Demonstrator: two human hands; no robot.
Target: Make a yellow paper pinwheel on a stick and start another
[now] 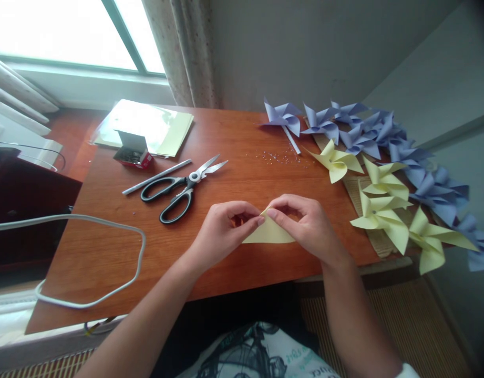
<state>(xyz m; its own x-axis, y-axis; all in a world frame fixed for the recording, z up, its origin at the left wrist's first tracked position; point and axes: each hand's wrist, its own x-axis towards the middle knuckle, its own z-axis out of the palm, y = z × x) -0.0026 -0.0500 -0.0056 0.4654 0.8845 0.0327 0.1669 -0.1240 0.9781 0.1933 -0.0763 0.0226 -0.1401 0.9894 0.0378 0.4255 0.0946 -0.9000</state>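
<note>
At the near edge of the table (107, 252), the left hand (220, 231) and right hand (305, 223) pinch a folded yellow paper (270, 233) at its peak, fingers clenched to hold the fold flat, scissors (178, 189) lying left.

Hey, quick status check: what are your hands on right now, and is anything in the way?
Left hand and right hand both pinching yellow paper, flat on desk. Scissors lie apart to the left, pinwheels to the right.
</note>
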